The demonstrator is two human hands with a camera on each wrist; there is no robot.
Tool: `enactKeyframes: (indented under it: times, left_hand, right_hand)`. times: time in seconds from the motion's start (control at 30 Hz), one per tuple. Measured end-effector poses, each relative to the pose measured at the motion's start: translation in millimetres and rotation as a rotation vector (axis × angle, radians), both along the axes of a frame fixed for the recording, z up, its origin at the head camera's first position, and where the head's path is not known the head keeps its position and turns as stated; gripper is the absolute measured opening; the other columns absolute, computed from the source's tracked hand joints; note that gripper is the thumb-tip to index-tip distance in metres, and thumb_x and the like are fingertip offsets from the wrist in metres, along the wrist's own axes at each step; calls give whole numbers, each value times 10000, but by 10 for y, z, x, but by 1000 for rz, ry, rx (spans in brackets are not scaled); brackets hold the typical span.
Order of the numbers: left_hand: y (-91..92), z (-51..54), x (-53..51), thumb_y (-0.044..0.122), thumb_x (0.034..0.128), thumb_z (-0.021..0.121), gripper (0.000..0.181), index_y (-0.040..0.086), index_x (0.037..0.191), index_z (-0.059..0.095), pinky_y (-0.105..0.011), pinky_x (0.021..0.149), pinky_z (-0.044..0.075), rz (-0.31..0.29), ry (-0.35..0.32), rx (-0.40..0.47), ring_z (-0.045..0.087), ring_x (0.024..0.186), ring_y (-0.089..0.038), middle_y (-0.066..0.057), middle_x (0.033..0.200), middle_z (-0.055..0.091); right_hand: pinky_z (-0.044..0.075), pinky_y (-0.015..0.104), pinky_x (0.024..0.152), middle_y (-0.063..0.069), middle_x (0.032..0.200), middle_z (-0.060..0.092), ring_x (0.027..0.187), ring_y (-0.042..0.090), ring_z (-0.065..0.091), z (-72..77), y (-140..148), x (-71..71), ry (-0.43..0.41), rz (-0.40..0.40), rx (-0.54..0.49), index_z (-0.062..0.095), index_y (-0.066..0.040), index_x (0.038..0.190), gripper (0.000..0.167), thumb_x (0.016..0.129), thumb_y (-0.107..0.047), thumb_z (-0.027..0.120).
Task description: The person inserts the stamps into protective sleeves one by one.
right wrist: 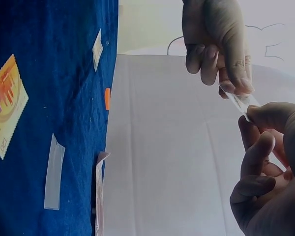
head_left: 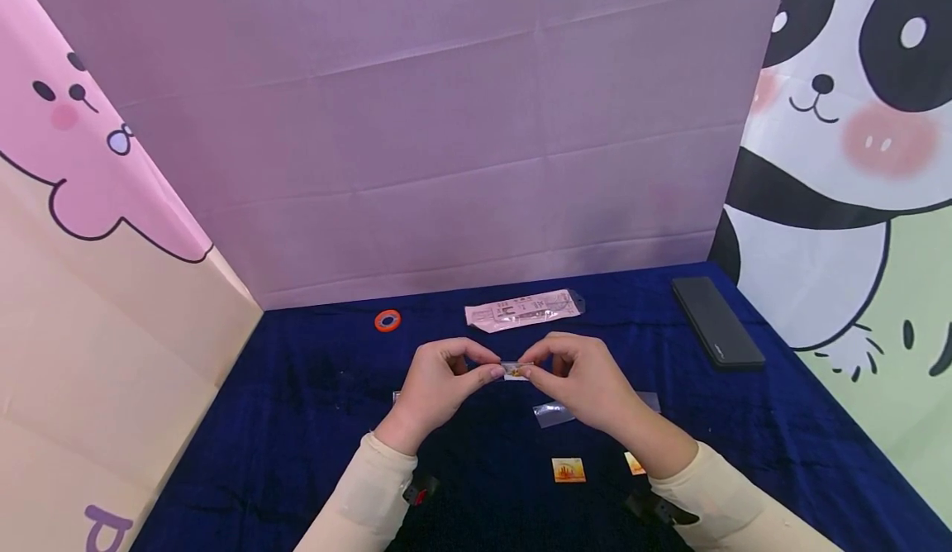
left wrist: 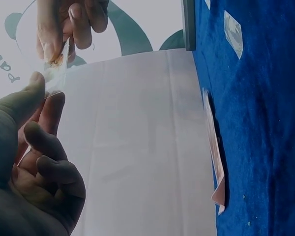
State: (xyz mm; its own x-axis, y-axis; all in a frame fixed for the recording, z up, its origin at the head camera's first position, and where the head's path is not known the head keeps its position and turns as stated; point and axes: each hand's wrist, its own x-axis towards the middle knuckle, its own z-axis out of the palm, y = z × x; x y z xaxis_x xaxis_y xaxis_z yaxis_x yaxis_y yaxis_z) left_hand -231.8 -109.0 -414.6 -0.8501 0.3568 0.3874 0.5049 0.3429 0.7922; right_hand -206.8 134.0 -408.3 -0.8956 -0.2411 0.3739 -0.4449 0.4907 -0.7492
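Observation:
A small clear plastic sleeve (head_left: pixel 513 367) is held up between both hands, above the dark blue cloth. A yellow-orange printed piece (left wrist: pixel 56 62) shows at it, partly hidden by fingers. My left hand (head_left: pixel 449 383) pinches the sleeve's left end between thumb and forefinger. At the other end, my right hand (head_left: pixel 583 378) pinches it the same way. Below the hands lies an orange-yellow postage stamp (head_left: pixel 568 470) with toothed edges. Another stamp (head_left: pixel 635 463) is partly covered by the right forearm. Under the right hand, a clear plastic strip (head_left: pixel 554 415) lies on the cloth.
Behind the hands lie an orange roll of tape (head_left: pixel 387 321) and a pink printed packet (head_left: pixel 524 311). A flat black slab (head_left: pixel 717 322) rests at the back right. Near the left wrist, a small flat piece (right wrist: pixel 97 50) lies on the cloth (head_left: pixel 297 420).

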Motion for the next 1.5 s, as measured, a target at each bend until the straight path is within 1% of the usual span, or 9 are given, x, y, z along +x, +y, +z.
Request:
enactKeyframes:
  times: [0.13,0.23,0.47,0.57,0.8,1.1,1.23,1.33,1.5]
  left_hand:
    - [3,0,8,308,932,822,82,300,1010,799,-276,493,396,-18,-2,-6,469,551,-161,161,919,706]
    - [1,10,14,300,942,814,83,290,1022,795,-281,488,398,-27,-4,-4,469,545,-166,153,934,706]
    - [-22,29,5,252,980,773,54,277,1019,801,-273,498,382,-5,9,-26,460,549,-147,115,836,647]
    - [-32,27,-1,245,982,770,61,279,1018,804,-272,509,386,2,6,-25,467,566,-152,110,832,646]
    - [-34,23,-1,246,983,769,60,281,1015,806,-275,514,381,2,-1,-21,468,575,-178,87,803,625]
    - [-37,42,12,238,987,764,52,272,1004,800,-277,517,381,-6,-1,-18,466,578,-171,75,783,611]
    - [-55,44,2,240,989,761,50,268,1007,799,-276,511,373,-1,-3,-14,460,571,-170,20,758,598]
    - [-67,51,-3,237,990,759,51,265,1007,798,-273,512,368,4,-5,-10,461,570,-176,-12,753,599]
    - [-78,57,-5,236,987,763,48,266,1002,797,-275,517,374,17,0,-12,467,573,-182,35,761,613]
  right_hand:
    - [403,283,432,-44,697,551,519,159,506,13,13,2,-2,-9,-6,789,-245,1004,34,970,-242,784]
    - [412,292,417,-33,689,562,498,170,513,23,19,4,-11,-17,-14,780,-241,1010,46,972,-217,780]
    - [423,299,437,-9,714,582,522,179,523,36,26,-7,-16,-44,-2,765,-241,1011,66,967,-195,782]
    - [430,303,439,-3,713,583,524,188,528,40,29,-13,-18,-49,-4,765,-250,1014,72,969,-196,781]
    - [427,297,477,-20,733,594,576,199,530,39,36,-12,-18,-45,-18,785,-282,1005,70,964,-225,791]
    - [420,291,479,-40,748,606,580,190,532,67,42,-10,-19,-42,-12,788,-274,1035,77,963,-246,792]
    - [418,292,486,-27,744,600,586,186,533,72,61,-19,-5,-52,4,787,-245,1071,101,971,-263,783]
    - [410,294,485,-21,730,581,581,186,525,69,76,-23,1,-55,12,784,-242,1085,107,980,-254,771]
    - [405,299,486,-30,700,555,573,188,517,76,79,-20,-1,-53,12,781,-260,1075,99,988,-220,757]
